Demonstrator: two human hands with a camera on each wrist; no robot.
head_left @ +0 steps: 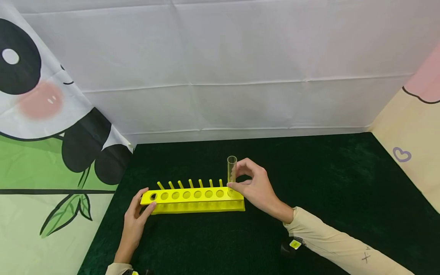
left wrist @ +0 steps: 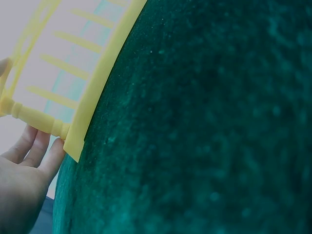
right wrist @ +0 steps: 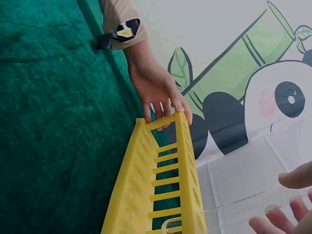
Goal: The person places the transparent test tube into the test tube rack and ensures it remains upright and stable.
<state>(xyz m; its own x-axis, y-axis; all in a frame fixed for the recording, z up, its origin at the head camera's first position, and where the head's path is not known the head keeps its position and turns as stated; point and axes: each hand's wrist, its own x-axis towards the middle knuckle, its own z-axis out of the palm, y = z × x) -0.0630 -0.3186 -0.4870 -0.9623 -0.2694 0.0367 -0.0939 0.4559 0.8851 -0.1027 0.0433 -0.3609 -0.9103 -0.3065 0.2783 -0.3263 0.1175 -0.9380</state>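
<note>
A yellow test tube rack (head_left: pixel 197 207) lies across the dark green table, with a row of round holes along its top and a row of pegs behind. My left hand (head_left: pixel 133 223) holds the rack's left end, thumb at the front and fingers at the back. At the other end, a clear test tube (head_left: pixel 232 165) stands upright in the rightmost hole. My right hand (head_left: pixel 256 187) pinches it between thumb and fingers. In the right wrist view, the tube's rounded bottom (right wrist: pixel 170 225) shows below the rack's top plate.
Dark green cloth (head_left: pixel 326 183) covers the table. A white sheet (head_left: pixel 240 57) hangs behind it, a panda-print sheet (head_left: pixel 31 160) is on the left, and a cream and pink one (head_left: pixel 409 126) on the right.
</note>
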